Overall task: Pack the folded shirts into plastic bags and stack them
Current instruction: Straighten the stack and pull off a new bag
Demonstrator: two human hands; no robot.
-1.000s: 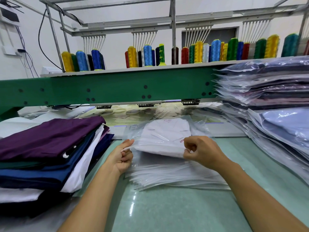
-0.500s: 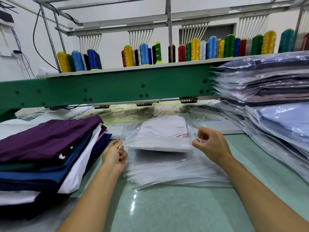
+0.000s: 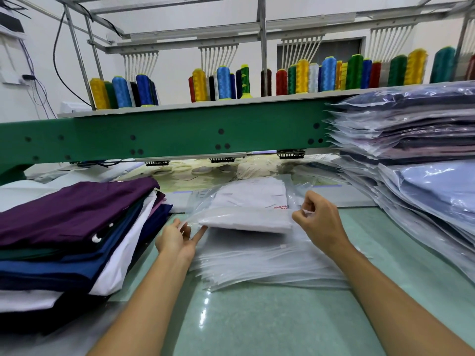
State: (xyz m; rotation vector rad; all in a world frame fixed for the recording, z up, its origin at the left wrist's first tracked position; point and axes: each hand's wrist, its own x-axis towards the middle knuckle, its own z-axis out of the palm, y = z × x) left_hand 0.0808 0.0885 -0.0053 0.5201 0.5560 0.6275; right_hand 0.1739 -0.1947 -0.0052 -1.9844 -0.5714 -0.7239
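Above slick bag stack (image 3: 270, 265), hands (image 3: 177, 240) (image 3: 318, 222) pinch crinkly bag (image 3: 295, 195), folded white shirt (image 3: 246, 222)

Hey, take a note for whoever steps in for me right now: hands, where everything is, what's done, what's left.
Right hand pinches the right edge of the plastic bag; left hand is at its left corner, grip unclear.
White shirt is inside that bag, atop the empty bags.
Done: packed stack on the right.
Left: stack this bag, then pack the folded shirts on the left.
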